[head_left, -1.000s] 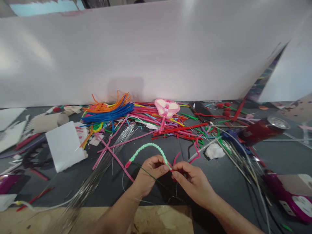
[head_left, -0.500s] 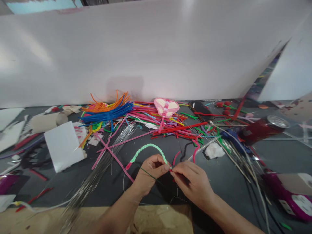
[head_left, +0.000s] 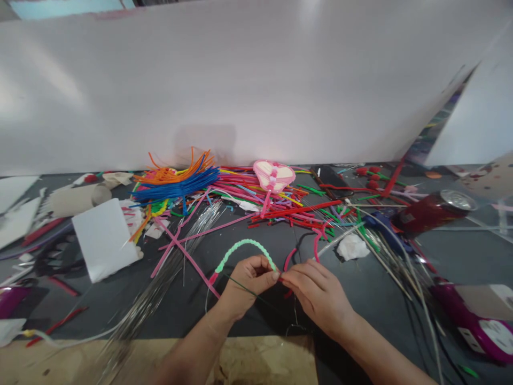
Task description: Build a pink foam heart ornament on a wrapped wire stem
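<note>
- Hands: left hand (head_left: pixel 248 283) and right hand (head_left: pixel 316 299) meet low at centre, fingertips almost touching, above the dark work mat (head_left: pixel 352 302).
- Grip: left thumb and fingers pressed together, pinching the end of a green chenille stem (head_left: pixel 244 250). Right fingertips pressed together at the same spot; what they pinch is too small to tell.
- Green stem: arcs up and left from the left hand, crimped into even bumps along its length, ending in a short pink tip (head_left: pixel 212 278).
- Thin dark wire (head_left: pixel 244 286): crosses the back of the left hand, with its ends loose.
- Short pink stem (head_left: pixel 289 259): rises just beyond the fingertips, apparently joined at the pinch; cannot confirm.
- Made so far: bumps run the whole visible arc. A finished-looking pink heart shape on a stem (head_left: pixel 273 176) lies on the far pile.
- Unused: loose silver wires (head_left: pixel 160 283) to the left; blue stem bundle (head_left: pixel 176 190) and mixed stems at the back.
- Far edge: white board (head_left: pixel 240 80) stands behind the piles.
</note>
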`<state>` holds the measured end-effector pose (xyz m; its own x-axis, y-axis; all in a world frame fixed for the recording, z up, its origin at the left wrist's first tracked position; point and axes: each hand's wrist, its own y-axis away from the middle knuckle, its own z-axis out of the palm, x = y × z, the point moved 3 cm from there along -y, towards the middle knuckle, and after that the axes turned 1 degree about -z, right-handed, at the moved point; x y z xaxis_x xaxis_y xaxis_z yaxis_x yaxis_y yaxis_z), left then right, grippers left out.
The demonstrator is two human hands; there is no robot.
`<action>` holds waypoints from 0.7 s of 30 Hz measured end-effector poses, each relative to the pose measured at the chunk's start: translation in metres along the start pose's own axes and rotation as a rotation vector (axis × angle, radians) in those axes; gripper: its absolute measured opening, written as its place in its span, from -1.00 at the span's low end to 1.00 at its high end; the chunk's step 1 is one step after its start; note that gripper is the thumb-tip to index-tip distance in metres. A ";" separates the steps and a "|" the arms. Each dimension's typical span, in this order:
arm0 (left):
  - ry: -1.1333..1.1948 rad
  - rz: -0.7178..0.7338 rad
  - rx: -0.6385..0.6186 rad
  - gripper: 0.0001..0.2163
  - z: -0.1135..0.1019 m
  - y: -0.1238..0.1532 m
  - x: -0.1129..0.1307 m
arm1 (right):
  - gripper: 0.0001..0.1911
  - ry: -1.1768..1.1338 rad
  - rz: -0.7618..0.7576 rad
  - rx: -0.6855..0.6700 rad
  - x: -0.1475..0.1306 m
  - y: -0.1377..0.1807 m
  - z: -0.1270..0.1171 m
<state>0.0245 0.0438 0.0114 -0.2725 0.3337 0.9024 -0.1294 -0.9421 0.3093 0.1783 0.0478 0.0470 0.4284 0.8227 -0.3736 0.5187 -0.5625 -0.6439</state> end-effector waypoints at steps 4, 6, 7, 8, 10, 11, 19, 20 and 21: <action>0.003 -0.020 0.029 -0.77 -0.001 -0.001 -0.003 | -0.83 0.023 -0.039 -0.116 0.003 0.002 -0.001; 0.010 -0.028 0.024 -0.77 0.000 0.000 -0.002 | -0.80 0.073 -0.055 -0.143 0.005 0.003 -0.002; 0.013 -0.033 0.021 -0.77 0.000 0.000 -0.002 | -0.80 0.103 -0.068 -0.147 0.005 0.004 -0.002; 0.016 -0.039 0.017 -0.77 0.001 0.001 -0.002 | -0.79 0.133 -0.080 -0.151 0.005 0.004 -0.002; 0.025 -0.044 0.020 -0.77 0.002 0.001 -0.001 | -0.79 0.182 -0.087 -0.153 0.005 0.004 -0.001; 0.033 -0.044 0.025 -0.77 0.003 0.001 -0.001 | -0.79 0.197 -0.082 -0.149 0.006 0.004 0.000; 0.200 -0.167 0.056 -0.72 0.006 0.004 -0.001 | -0.78 0.212 -0.077 -0.125 0.003 0.003 -0.001; 0.213 -0.174 0.056 -0.74 0.006 0.004 -0.001 | -0.78 0.215 -0.078 -0.135 0.002 0.003 -0.001; 0.220 -0.176 0.055 -0.76 0.005 0.004 -0.001 | -0.78 0.218 -0.078 -0.145 0.002 0.003 -0.002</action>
<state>0.0293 0.0391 0.0136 -0.4514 0.4859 0.7484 -0.1431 -0.8673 0.4767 0.1822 0.0478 0.0455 0.5239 0.8357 -0.1644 0.6501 -0.5171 -0.5568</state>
